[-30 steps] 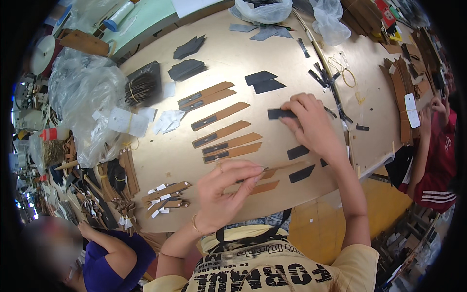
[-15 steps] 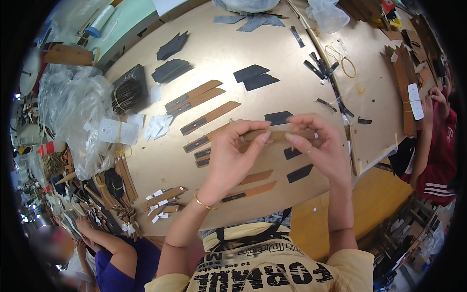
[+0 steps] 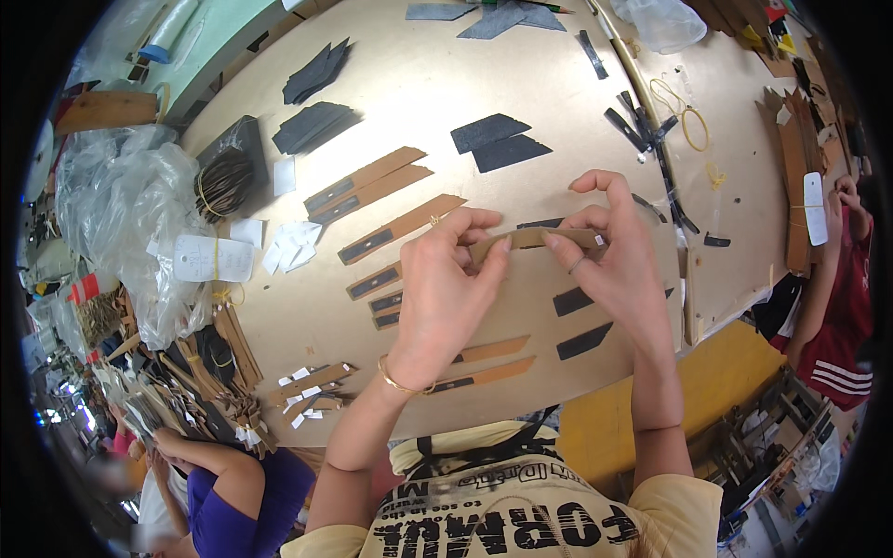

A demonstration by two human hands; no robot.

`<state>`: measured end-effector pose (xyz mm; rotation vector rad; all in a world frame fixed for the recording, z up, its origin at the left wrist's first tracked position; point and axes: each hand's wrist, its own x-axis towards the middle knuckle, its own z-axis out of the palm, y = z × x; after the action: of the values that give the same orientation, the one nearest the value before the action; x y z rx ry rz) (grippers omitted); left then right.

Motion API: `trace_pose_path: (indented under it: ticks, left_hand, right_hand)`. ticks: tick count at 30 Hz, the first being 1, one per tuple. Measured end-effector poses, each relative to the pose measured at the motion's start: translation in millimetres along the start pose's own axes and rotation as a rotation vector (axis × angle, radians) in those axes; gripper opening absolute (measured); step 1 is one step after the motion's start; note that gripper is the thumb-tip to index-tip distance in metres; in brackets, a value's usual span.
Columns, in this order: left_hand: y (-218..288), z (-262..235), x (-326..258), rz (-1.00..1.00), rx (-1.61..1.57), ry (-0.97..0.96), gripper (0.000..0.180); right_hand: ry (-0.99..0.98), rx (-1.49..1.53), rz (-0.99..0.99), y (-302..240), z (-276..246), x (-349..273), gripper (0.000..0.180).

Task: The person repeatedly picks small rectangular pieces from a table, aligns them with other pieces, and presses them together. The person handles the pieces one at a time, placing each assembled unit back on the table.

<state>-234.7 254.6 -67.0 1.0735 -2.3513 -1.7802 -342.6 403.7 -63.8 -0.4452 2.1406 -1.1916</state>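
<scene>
Strip [image 3: 528, 239] of tan-brown, leather-like material, narrow and slightly bowed, is held above the table [image 3: 293, 316] (a small white patch shows near its right end). Fingers of the left hand [image 3: 443, 284] clamp one end; the right hand [image 3: 616, 265] pinches the other, one bent finger lifted clear. Around lie slant-ended brown strips [image 3: 420, 216] with dark panels and matte black pieces [image 3: 584, 341].

Left hand [image 3: 446, 284] and right hand [image 3: 619, 270] pinched a brown strip [image 3: 526, 241]

The strip was held nearly level above the table [image 3: 400, 93], the thumbs slightly apart near its middle. Brown pieces [image 3: 409, 224] with dark patches lay around the left hand; two dark slanted pieces [image 3: 510, 153] overlapped beyond. White slips [image 3: 293, 244] lay near a clear plastic bag [image 3: 116, 209].
</scene>
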Motion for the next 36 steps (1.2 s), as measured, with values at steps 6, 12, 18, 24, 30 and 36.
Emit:
trace_pose_path:
  ticks: [6,12,18,24,30,36]
  left_hand:
    - [1,-1,4,-0.019,-0.012,-0.021,0.021]
    - [2,-2,4,-0.02,0.013,-0.022,0.021]
    - [2,-1,4,-0.013,-0.018,-0.02,0.018]
    - [-1,5,0,0.013,0.007,-0.009,0.013]
    - [-1,17,-12,0.337,0.468,0.023,0.015]
    - [-1,16,-23,0.512,0.826,-0.031,0.038]
  right_hand:
    - [0.016,0.026,-0.024,1,1,4,0.045]
    - [0.019,0.034,-0.045,2,0,4,0.046]
    - [0.014,0.021,-0.008,0,-1,5,0.046]
    - [0.029,0.017,-0.022,2,2,5,0.046]
    - [0.073,0.015,0.011,2,3,0,0.053]
    - [0.258,-0.061,-0.102,4,0,-20,0.062]
